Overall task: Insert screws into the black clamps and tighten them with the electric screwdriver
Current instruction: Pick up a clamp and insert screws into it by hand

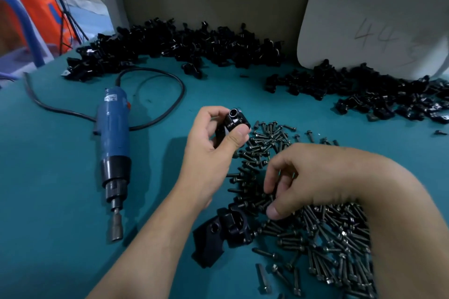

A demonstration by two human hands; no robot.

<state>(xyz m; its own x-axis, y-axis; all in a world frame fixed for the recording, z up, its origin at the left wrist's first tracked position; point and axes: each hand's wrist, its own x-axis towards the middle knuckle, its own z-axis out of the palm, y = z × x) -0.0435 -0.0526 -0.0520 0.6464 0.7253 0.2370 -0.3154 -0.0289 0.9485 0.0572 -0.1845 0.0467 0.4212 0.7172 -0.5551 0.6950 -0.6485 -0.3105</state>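
My left hand grips a small black clamp between thumb and fingers, its round hole facing up. My right hand hovers over a heap of dark screws with fingers curled down into it; the fingertips touch the screws, and whether one is pinched is hidden. The blue electric screwdriver lies on the teal table to the left of my left hand, bit pointing toward me. Two black clamps lie near my left forearm.
Piles of black clamps stretch along the back wall and at the right. A white board marked with numbers leans at the back right. The screwdriver's black cable loops behind it. The table's left edge drops off near blue and orange items.
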